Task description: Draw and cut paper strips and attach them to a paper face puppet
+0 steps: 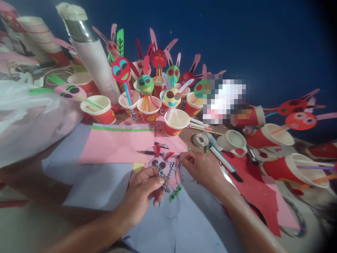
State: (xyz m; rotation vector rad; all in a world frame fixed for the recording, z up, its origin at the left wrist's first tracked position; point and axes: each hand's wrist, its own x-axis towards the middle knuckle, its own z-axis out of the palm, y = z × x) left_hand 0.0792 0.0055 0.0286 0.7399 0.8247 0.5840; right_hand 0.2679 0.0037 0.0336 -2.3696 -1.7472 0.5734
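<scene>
My left hand [147, 186] is closed, pinching a pale paper strip [163, 184] with black leaf-like markings. A round pale paper face [153, 162] with dark eyes shows just behind its fingers. To the right, my right hand [200, 167] has its fingers pressed together by the small cut-outs; what they hold, if anything, I cannot make out. Between the hands lie another leaf-patterned strip [171, 169], red pieces [158, 151] and a green piece [176, 193] with black marks. A dark pen [146, 152] rests on the pink paper [118, 144] beyond.
Several red-and-white paper cups [149, 114] holding eared paper faces stand at the back. A thermos [92, 59] leans among them. Tape [201, 139], a white mug [233, 143], a blue-white marker [222, 161] and red paper [258, 189] lie right; a plastic bag [31, 119] bulges left.
</scene>
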